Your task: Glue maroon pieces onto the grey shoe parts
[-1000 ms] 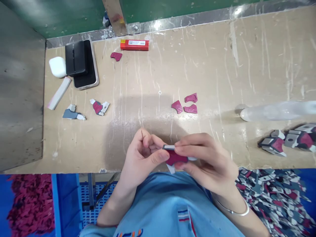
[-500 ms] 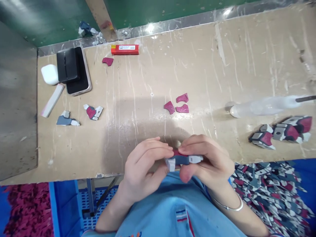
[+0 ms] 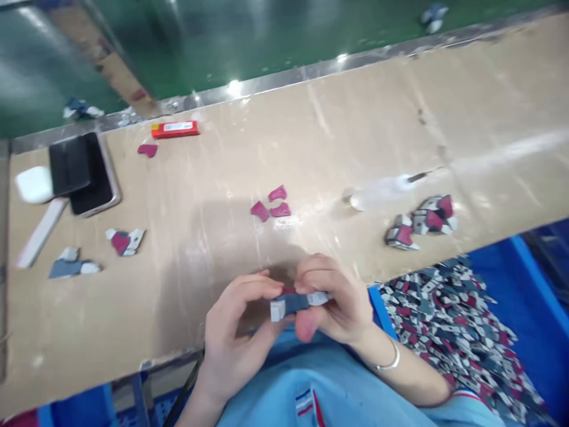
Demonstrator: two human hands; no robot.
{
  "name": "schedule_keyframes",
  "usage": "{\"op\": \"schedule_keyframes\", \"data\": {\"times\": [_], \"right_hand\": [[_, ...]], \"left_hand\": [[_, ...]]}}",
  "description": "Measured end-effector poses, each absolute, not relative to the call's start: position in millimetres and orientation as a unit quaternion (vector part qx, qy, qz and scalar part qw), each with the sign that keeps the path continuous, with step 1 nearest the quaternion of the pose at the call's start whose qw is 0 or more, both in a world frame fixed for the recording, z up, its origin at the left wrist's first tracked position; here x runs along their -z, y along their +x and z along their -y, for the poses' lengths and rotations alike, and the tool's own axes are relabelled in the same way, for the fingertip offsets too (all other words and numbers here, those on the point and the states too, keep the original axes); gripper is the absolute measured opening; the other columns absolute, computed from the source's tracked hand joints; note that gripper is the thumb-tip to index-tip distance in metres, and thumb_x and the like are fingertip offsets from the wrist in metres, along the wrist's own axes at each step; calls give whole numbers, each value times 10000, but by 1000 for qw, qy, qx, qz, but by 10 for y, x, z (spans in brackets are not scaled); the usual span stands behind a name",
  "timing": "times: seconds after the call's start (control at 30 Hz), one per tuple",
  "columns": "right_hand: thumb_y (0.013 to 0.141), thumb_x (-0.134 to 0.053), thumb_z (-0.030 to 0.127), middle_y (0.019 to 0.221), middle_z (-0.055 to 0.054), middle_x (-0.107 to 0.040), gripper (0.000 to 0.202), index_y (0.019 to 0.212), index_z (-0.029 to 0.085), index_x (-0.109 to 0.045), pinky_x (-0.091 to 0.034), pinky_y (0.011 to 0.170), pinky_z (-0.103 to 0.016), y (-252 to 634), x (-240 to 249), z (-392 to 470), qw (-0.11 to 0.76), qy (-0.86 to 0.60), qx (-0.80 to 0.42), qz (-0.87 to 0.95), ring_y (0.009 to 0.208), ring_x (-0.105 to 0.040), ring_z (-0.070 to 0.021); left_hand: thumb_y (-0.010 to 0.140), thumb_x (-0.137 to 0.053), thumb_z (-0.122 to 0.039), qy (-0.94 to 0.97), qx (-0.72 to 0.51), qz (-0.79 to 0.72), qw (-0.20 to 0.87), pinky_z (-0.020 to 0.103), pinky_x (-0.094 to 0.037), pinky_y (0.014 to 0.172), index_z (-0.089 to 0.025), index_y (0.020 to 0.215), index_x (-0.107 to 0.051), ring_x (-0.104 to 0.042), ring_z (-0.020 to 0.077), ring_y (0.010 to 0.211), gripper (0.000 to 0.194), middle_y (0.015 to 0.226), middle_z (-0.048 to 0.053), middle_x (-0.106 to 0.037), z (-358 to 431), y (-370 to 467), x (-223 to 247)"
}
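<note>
Close to my body, above the table's front edge, a small dark grey and white plastic part [image 3: 296, 303] spans both hands, with a strip of maroon along its top. My left hand [image 3: 242, 326] is closed on its left end, fingertips above and thumb below. The right end is pinched by my right hand [image 3: 335, 296], whose thumb lies underneath. My fingers cover much of the maroon strip. Beyond the hands lie three loose maroon pieces, among them an upper one [image 3: 278, 193], a left one [image 3: 259, 211] and a lower one [image 3: 280, 210].
A clear bottle with a thin dark tip [image 3: 377, 193] lies right of centre, near several assembled parts [image 3: 433, 216]. A blue bin [image 3: 524, 296] full of such parts stands at lower right. To the left are a phone [image 3: 106, 184], a red box [image 3: 175, 129] and two parts [image 3: 125, 242].
The view has swung to the right and tilted, so the table's things appear shifted left. Both hands keep hold of the plastic part, with little change in grip.
</note>
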State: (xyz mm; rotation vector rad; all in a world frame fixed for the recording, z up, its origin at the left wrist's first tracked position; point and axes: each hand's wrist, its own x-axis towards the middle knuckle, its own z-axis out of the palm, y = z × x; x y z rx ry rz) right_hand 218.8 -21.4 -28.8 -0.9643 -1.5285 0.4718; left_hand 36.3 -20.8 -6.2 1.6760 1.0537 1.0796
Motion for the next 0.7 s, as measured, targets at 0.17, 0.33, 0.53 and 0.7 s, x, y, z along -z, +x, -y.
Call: {"op": "schedule_keyframes", "data": {"times": [0.17, 0.33, 0.53, 0.7], "right_hand": [[1040, -770, 331, 931, -29, -818, 78, 1054, 258, -745, -679, 718, -318, 2762, 370, 377, 500, -555, -33, 664, 821, -794, -194], [985, -802, 267, 1075, -56, -822, 122, 1106, 284, -814, -648, 899, -446, 3447, 542, 630, 461, -660, 54, 591, 988, -773, -259], [966, -830, 425, 1066, -109, -814, 249, 1152, 262, -860, -544, 812, -419, 4312, 681, 559, 462, -754, 62, 463, 895, -668, -250], [829, -947, 391, 773, -66, -808, 283, 1052, 224, -898, -388, 484, -327, 4658, 601, 401, 439, -778, -81, 442, 502, -538, -135]], "left_hand": [[834, -932, -97, 654, -465, -424, 419, 307, -647, 1091, -466, 1644, -469, -802, 155, 1148, 1003, 1523, 24, -649, 129, 310, 222], [933, -807, -40, 618, -471, -468, 421, 247, -629, 1069, -460, 1580, -532, -808, 92, 1033, 819, 1470, 8, -650, 22, 270, 201], [998, -778, -170, 585, -454, -529, 414, 280, -634, 1037, -329, 1480, -589, -805, 107, 965, 542, 1416, 45, -690, 122, 359, 119], [1017, -756, -221, 582, -418, -558, 418, 376, -598, 1128, -291, 1374, -643, -800, 159, 1012, 381, 1348, 53, -720, 195, 387, 66]]}}
